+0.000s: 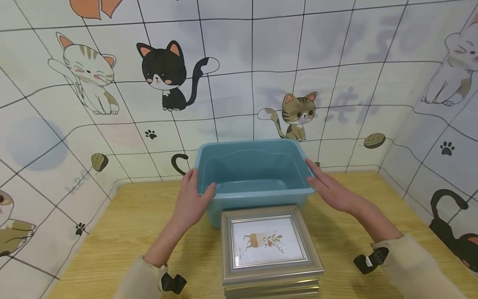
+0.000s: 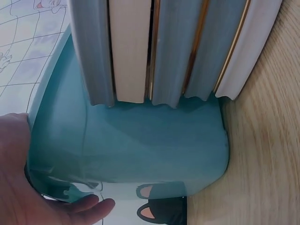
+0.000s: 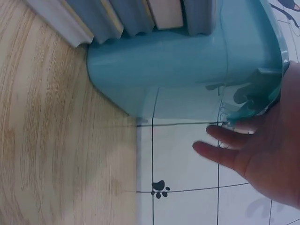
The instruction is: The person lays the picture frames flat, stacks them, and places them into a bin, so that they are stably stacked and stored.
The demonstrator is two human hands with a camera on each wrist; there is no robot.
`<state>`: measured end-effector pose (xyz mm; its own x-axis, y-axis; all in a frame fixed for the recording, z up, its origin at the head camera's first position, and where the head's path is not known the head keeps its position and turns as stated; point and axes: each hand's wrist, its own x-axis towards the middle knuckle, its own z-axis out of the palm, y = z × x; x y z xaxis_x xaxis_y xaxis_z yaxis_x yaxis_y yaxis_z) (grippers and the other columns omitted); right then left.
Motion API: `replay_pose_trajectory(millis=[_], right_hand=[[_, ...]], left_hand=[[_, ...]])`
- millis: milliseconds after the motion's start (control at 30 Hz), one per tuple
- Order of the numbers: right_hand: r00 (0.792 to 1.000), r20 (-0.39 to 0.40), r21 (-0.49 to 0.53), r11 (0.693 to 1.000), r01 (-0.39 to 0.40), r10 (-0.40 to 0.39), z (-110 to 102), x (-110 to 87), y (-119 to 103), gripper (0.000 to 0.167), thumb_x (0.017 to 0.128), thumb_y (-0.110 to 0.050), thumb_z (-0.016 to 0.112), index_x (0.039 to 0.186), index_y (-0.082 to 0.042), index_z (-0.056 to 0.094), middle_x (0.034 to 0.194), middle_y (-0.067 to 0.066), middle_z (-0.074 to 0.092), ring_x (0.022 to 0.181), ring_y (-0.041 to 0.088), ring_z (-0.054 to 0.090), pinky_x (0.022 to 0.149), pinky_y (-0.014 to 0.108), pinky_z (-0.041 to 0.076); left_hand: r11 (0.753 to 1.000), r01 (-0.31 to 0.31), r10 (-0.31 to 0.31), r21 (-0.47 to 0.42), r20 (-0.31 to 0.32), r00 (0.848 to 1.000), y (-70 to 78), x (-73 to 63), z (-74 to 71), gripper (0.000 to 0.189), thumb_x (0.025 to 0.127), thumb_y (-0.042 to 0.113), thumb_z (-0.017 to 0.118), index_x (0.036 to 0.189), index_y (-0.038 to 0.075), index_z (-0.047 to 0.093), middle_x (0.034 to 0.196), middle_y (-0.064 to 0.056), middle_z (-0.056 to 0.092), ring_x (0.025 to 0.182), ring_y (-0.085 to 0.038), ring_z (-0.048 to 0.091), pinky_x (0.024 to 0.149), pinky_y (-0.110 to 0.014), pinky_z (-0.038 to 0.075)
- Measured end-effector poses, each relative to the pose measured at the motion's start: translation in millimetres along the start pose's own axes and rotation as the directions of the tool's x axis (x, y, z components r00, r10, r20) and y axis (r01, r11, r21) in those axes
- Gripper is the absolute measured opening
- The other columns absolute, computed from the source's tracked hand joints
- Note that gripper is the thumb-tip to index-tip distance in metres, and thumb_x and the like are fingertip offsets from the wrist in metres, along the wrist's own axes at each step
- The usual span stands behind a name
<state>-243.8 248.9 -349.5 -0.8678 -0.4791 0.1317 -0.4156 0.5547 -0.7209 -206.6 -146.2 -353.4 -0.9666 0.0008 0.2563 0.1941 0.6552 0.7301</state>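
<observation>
A blue plastic storage bin stands on the table against the wall, and its inside is bare. My left hand holds the bin's left side, the thumb over the front corner of the rim and the fingers along the outside. On the opposite side my right hand holds the rim with its thumb, the fingers reaching along the outer wall. Right in front of the bin lies a stack of several picture frames. The top one has a silver-gold border and a plant print. Both wrist views show the stack's layered edges close to the bin.
The wood-grain table extends to both sides of the bin and frames. Behind it rises a wall covering with cartoon cats and grid lines, which also runs along the left and right sides.
</observation>
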Motion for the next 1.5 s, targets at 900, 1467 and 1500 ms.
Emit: replay_pose_trajectory(millis=[900, 1467, 1500], right_hand=[[0.991, -0.105, 0.130, 0.987, 0.095, -0.082, 79.1, -99.3, -7.4, 0.079, 0.103, -0.007, 0.057, 0.166, -0.023, 0.012, 0.165, 0.018, 0.024, 0.137, 0.049, 0.042, 0.099, 0.038, 0.049], [0.989, 0.132, 0.452, 0.885, -0.114, 0.060, 95.4, -96.1, -8.2, 0.097, 0.101, -0.016, 0.062, 0.165, -0.020, -0.011, 0.167, 0.025, -0.012, 0.146, 0.060, 0.005, 0.101, 0.066, 0.038], [0.989, 0.136, 0.461, 0.880, -0.114, 0.057, 95.6, -96.2, -8.1, 0.097, 0.101, -0.016, 0.062, 0.165, -0.023, -0.011, 0.167, 0.025, -0.013, 0.146, 0.059, 0.004, 0.101, 0.064, 0.039]], left_hand=[[0.917, -0.375, 0.383, 0.135, -0.035, 0.923, -13.9, -111.4, 21.5, 0.070, 0.096, 0.024, 0.073, 0.154, 0.004, 0.040, 0.152, -0.016, 0.042, 0.134, -0.033, 0.049, 0.098, -0.056, 0.049], [0.953, -0.025, 0.074, -0.302, 0.154, 0.985, -13.9, -120.7, 43.1, 0.085, 0.094, 0.030, 0.075, 0.163, 0.017, 0.028, 0.162, -0.014, 0.031, 0.138, -0.045, 0.040, 0.088, -0.058, 0.050], [0.948, -0.010, 0.065, -0.319, 0.161, 0.985, -14.2, -120.5, 43.8, 0.084, 0.093, 0.029, 0.075, 0.163, 0.018, 0.029, 0.162, -0.015, 0.031, 0.137, -0.045, 0.041, 0.088, -0.057, 0.050]])
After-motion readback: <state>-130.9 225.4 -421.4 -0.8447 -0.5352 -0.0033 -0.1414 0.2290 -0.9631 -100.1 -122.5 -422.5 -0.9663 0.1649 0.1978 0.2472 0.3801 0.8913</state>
